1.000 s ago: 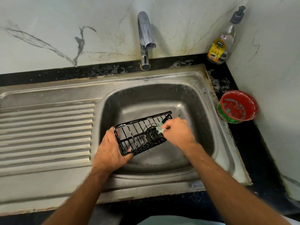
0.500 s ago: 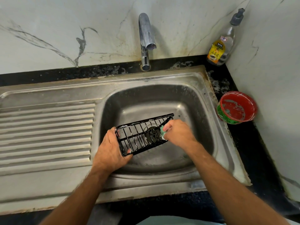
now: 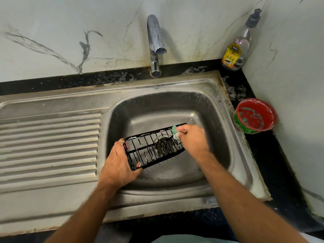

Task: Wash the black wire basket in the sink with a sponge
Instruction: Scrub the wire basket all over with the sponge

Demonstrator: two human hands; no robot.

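The black wire basket (image 3: 152,149) hangs tilted over the steel sink (image 3: 219,130), with soap foam on its wires. My left hand (image 3: 119,163) grips its left end, thumb and fingertips curled round the frame. My right hand (image 3: 192,139) holds a small green sponge (image 3: 175,131) and presses it against the basket's upper right corner. Most of the sponge is hidden inside my fingers. The drain shows through the basket's wires.
A tap (image 3: 155,44) stands behind the basin with no water running. A ribbed draining board (image 3: 49,142) lies to the left. A dish gel bottle (image 3: 235,48) stands in the back right corner. A red and green bowl (image 3: 254,116) with soap residue sits on the black counter right of the sink.
My right hand has slid the sponge up along the basket's right end to its top corner. The basket has tipped slightly in my left hand.
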